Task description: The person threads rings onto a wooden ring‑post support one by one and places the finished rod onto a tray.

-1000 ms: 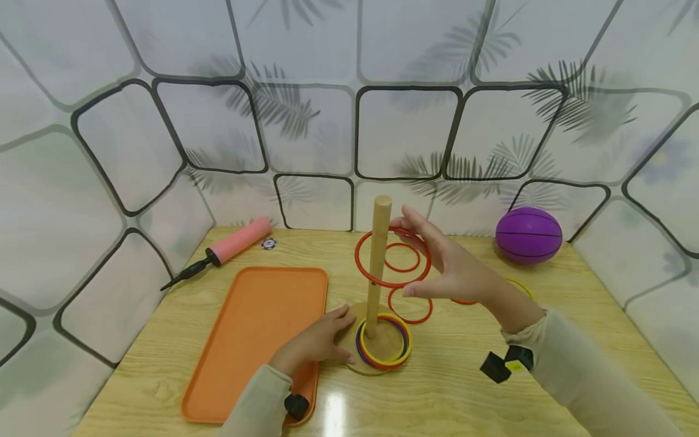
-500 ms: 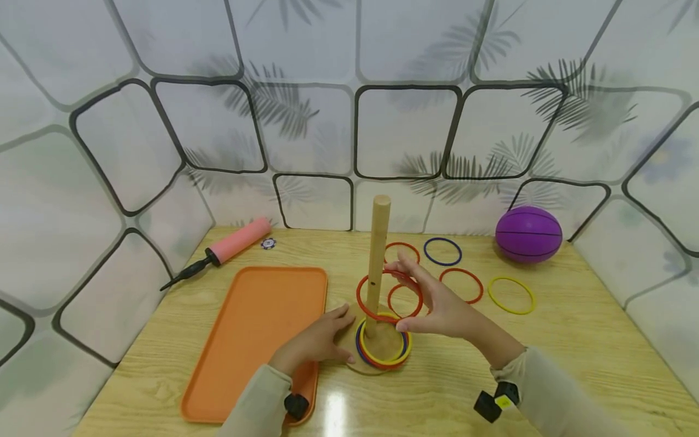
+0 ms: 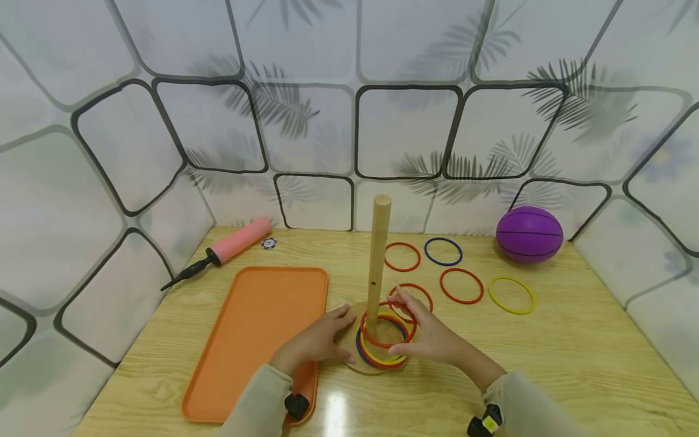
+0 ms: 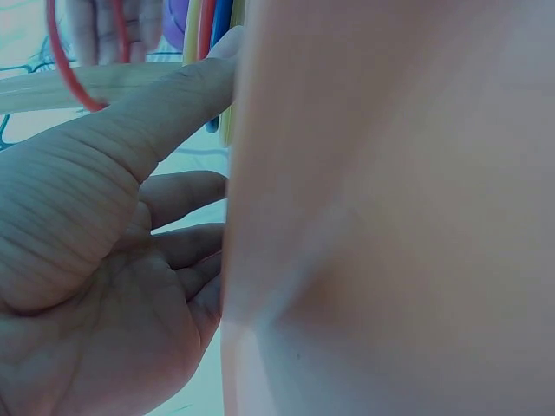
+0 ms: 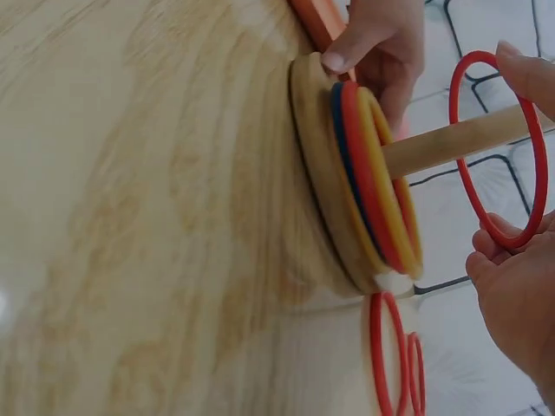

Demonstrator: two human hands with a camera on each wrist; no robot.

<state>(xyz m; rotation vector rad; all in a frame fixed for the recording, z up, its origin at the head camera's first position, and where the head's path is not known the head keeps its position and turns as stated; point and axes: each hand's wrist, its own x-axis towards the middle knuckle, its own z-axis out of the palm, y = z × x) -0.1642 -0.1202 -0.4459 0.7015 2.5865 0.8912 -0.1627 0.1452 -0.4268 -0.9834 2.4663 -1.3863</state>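
A wooden peg (image 3: 378,255) rises from a round wooden base (image 3: 357,311). Yellow, red and blue rings (image 5: 357,139) lie stacked around its foot. My right hand (image 3: 434,340) pinches a thin red ring (image 5: 540,165) between thumb and fingers. That ring encircles the peg, held low above the stack in the head view. My left hand (image 3: 314,340) rests on the left side of the base, fingers extended and thumb near the rings. In the left wrist view, a pale blurred surface hides the fingertips.
Behind the right hand lie several loose rings, including a blue ring (image 3: 426,246) and a yellow ring (image 3: 534,297). An orange tray (image 3: 267,328) sits under the left forearm. Farther back are a pink pump (image 3: 240,240), a small chip (image 3: 269,243) and a purple ball (image 3: 528,235).
My right hand has lowered the red ring down along the peg, from its middle to just above the stacked rings. The left hand has stayed on the base.
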